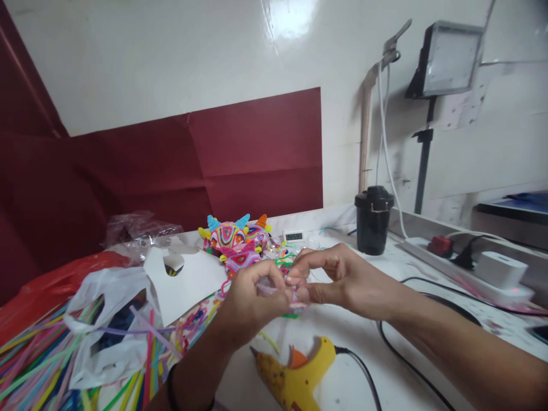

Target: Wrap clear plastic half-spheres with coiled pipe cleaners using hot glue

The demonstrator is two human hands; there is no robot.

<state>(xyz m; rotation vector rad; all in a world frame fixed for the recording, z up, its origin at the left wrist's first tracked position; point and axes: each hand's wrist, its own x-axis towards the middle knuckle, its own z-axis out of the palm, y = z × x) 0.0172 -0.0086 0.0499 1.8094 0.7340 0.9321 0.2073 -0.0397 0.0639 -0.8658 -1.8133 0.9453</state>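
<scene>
I have both hands pinched on a pink strip; it could slip toward the glue gun.

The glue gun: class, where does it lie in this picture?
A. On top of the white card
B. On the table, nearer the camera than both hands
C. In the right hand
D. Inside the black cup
B: the yellow glue gun lies flat on the white table, untouched, while the left hand and right hand pinch a pink strip beyond it.
</scene>
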